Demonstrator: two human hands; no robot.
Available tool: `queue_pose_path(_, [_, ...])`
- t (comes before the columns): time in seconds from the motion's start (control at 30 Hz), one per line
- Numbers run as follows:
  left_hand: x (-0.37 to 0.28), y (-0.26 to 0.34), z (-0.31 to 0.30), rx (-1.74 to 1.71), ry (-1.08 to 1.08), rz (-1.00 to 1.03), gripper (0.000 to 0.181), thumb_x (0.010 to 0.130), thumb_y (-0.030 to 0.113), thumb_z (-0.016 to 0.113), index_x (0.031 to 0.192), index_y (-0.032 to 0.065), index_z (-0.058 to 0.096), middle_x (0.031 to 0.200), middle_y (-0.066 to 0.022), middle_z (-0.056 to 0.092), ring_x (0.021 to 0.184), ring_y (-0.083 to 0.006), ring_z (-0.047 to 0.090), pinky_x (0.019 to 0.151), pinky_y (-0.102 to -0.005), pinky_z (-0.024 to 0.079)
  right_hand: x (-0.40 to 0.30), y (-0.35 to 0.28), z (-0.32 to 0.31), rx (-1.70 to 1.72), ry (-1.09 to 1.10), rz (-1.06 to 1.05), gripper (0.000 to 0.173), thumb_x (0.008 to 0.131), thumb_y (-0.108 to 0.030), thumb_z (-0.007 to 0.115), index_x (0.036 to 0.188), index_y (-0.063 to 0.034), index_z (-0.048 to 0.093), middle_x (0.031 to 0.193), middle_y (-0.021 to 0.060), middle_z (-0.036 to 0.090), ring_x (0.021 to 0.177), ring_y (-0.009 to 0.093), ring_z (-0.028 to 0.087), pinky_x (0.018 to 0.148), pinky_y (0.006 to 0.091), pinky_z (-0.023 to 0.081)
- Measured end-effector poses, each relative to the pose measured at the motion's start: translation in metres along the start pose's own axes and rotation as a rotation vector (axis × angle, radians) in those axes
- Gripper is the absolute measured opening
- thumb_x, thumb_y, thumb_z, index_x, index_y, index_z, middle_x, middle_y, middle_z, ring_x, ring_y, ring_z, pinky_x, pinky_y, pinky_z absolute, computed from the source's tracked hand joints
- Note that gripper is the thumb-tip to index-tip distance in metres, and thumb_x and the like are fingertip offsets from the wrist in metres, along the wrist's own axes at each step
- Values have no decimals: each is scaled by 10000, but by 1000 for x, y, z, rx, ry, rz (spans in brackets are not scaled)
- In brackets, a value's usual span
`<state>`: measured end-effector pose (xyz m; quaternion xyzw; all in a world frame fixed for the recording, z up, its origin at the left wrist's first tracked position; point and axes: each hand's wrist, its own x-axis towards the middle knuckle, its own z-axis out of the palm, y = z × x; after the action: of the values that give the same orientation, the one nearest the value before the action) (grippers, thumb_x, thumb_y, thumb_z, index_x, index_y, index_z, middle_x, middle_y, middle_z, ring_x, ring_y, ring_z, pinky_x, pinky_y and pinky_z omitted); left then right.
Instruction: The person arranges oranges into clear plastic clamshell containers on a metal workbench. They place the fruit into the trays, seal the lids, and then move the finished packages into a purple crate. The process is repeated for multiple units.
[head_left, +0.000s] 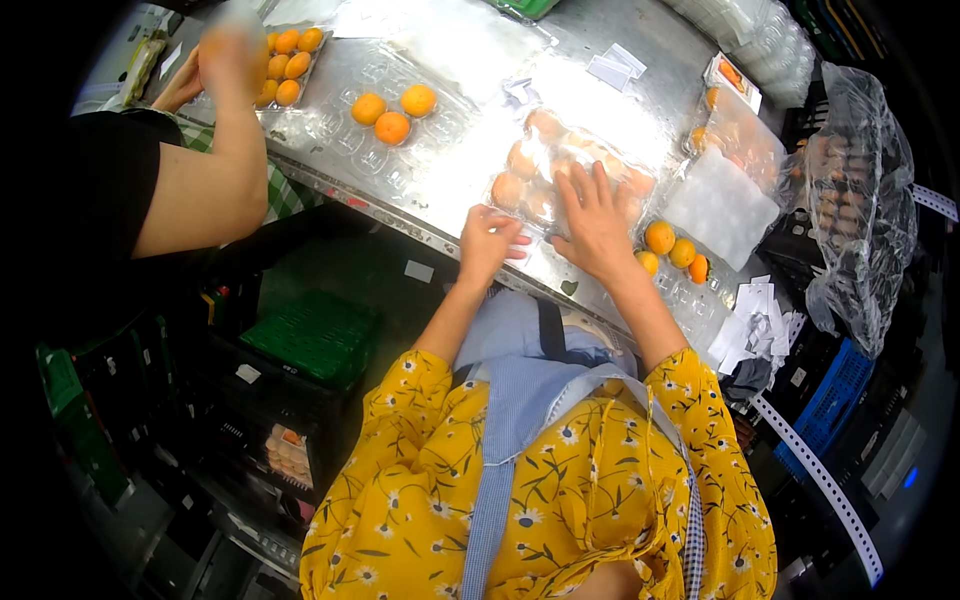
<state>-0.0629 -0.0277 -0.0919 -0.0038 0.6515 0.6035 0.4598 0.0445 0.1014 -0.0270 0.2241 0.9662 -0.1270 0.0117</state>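
Note:
A clear plastic clamshell (536, 199) of round orange fruits sits in front of me on the metal table, its lid catching strong glare. My right hand (596, 221) rests on its right part with fingers spread. By the pack's near left corner is my left hand (489, 244), its fingers curled. A white paper slip (531, 249) shows at its fingertips; whether they pinch it cannot be seen. Right of my right hand, several orange fruits (681, 253) sit in a clear tray, partly beneath a white padded sheet (721, 206).
A co-worker's arm (217, 180) works at the left beside a filled fruit tray (289, 66). Three fruits (391, 127) occupy another clear tray. Crumpled papers (750, 326), a plastic-covered crate (840, 195) and stacked clear trays (765, 45) are right. A green crate (311, 337) stands below the table.

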Motion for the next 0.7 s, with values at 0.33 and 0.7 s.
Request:
queue_pose_path(0.33, [4,-1,15,-53,-141,-215,221,819,17,621,961,-47,464,847,-135,598,696,-202,649,537,-285,572,5,-16,18,-176,37,-47,671,701,-165,639,1272,97,402,1275,339,401,1207,501,375,956,593,322])
queue_pose_path(0.7, [8,-1,25,128,14,-228,218,762,59,640,905,1,486,772,-116,628,624,-160,615,444,-252,468,11,-27,28,-463,-29,-53,607,778,-174,572,1261,146,391,1248,404,405,1177,536,407,917,598,387])
